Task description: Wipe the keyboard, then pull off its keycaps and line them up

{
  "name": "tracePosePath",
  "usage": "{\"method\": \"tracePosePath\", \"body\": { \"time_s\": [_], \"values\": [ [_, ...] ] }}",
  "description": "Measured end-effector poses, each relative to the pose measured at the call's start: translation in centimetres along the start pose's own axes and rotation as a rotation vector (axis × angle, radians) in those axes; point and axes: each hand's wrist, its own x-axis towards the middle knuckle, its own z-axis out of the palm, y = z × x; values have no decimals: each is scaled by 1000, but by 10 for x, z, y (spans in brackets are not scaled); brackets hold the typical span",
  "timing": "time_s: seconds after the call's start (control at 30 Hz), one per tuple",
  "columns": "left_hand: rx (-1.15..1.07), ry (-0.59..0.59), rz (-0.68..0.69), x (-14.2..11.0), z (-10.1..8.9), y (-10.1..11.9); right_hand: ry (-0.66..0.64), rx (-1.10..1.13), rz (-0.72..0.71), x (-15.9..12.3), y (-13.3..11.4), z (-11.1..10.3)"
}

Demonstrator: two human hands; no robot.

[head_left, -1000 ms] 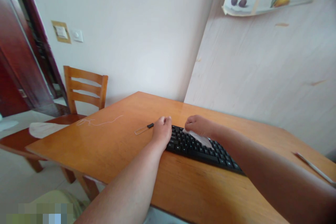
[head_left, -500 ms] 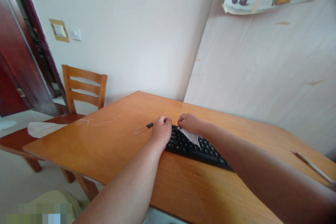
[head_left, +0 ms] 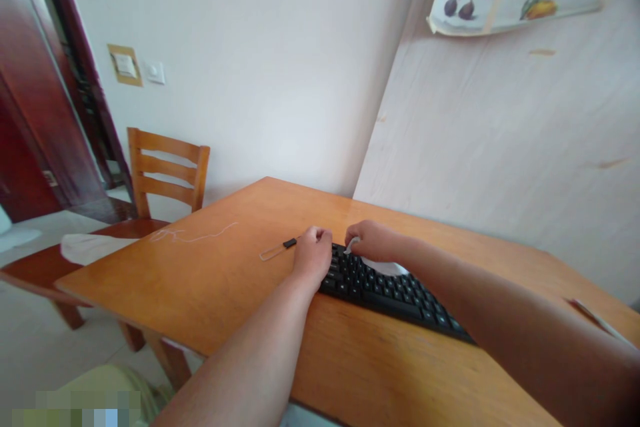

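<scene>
A black keyboard (head_left: 395, 300) lies at a slant on the wooden table, partly covered by my hands and right forearm. At its left end, my left hand (head_left: 314, 257) is closed around the edge; the fingertips are partly hidden. My right hand (head_left: 376, 240) pinches a crumpled white tissue (head_left: 387, 267) over the back rows of keys. Part of the tissue pokes out by the fingertips, and the rest hangs beneath the palm. Just left of my left hand is a small black piece (head_left: 289, 243) with a thin pale loop.
A thin pale string (head_left: 210, 237) lies on the table (head_left: 215, 293) to the left. Toward the right edge rests a slim pen-like stick (head_left: 597, 319). A wooden chair (head_left: 167, 163) stands beyond the left side, with white cloth (head_left: 95, 247) on its seat. Walls rise behind the table.
My right hand has shifted slightly along the keyboard, and the tissue is now bunched more under the palm. My left hand keeps its place on the keyboard. The view has tilted slightly.
</scene>
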Motion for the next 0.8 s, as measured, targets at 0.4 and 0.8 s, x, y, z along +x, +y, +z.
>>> {"method": "tracePosePath", "body": {
  "time_s": [0.4,0.8],
  "values": [
    [-10,5,28,-1,-1,1,48,-457,-240,-13,-17,-3],
    [14,1,49,-1,0,1,26,-464,-351,-24,-17,-1]
  ]
}}
